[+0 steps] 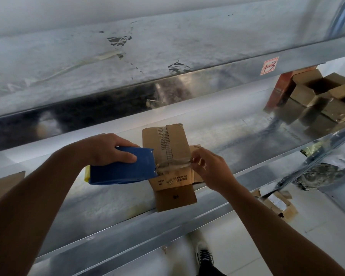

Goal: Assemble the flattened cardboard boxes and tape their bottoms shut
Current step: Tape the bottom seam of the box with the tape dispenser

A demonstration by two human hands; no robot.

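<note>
A small cardboard box point(167, 142) lies bottom-up on a shiny metal shelf point(100, 198), its centre seam covered by old striped tape. My left hand point(110, 149) grips a blue tape dispenser point(124, 168) held against the box's left near corner. A strip of clear tape point(173, 166) runs from the dispenser across the box's near edge. My right hand point(209, 166) pinches the free end of that tape at the box's right side. A loose flap point(175, 198) hangs over the shelf's front edge.
A second metal shelf point(127, 62) runs above, with a red label point(269, 65). Several open cardboard boxes point(319, 94) are stacked at the back right. A flat cardboard piece point(2, 186) lies at the left edge. Cardboard scraps point(277, 204) and my shoe point(204, 255) are on the floor.
</note>
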